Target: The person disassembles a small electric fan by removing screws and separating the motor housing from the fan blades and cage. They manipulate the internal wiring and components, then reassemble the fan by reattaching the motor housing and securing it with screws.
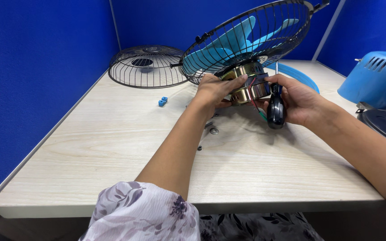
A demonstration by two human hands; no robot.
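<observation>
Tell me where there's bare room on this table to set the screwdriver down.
The near half of the table between both forearms is bare, as is the left strip below the blue clip. It is crowded by the motor, around the loose screws, and at the right beside the blue cover.

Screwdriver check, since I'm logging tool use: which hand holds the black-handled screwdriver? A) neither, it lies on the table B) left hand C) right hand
C: the right hand grips the black-handled screwdriver beside the brass-coloured fan motor, which the left hand steadies.
</observation>
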